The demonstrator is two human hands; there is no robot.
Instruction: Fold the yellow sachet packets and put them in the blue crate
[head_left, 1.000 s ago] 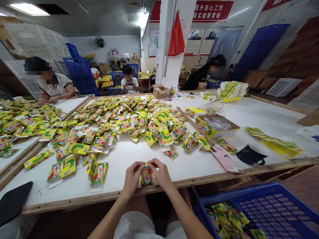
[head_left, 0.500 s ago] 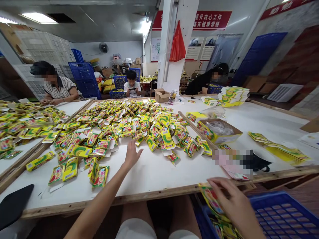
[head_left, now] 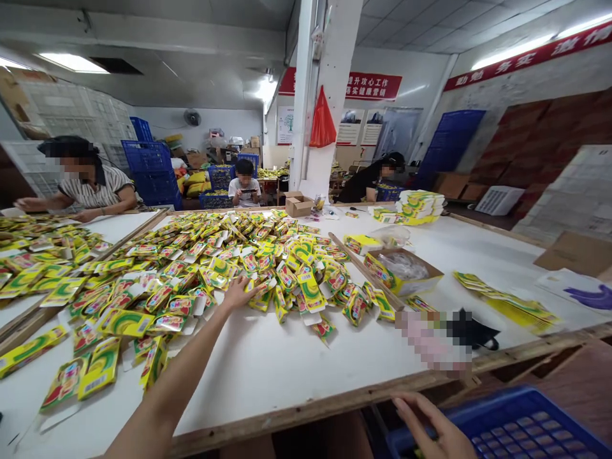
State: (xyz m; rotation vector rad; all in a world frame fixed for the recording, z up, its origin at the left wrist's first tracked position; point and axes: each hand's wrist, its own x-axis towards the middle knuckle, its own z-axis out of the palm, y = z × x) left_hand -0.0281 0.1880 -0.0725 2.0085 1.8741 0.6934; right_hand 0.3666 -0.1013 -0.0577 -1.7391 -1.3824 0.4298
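Your left hand point(head_left: 238, 294) has reached the boxes point(head_left: 310, 291); your right hand point(head_left: 434, 428) no longer shows one. Left fingers: can't tell if pinching. Right: spread, by basket point(head_left: 530, 396). Boxes heaped on surface point(head_left: 306, 363). Likely picking; calls for isolating one.

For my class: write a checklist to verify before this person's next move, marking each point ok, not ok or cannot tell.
1. Left hand at the pile of small boxes: ok, at its near edge.
2. Left hand gripping one box: cannot tell, fingertips lie among boxes.
3. Right hand by the blue basket: ok.
4. Right hand empty: cannot tell, partly out of frame.
5. All flaps closed: not ok, several stand open.
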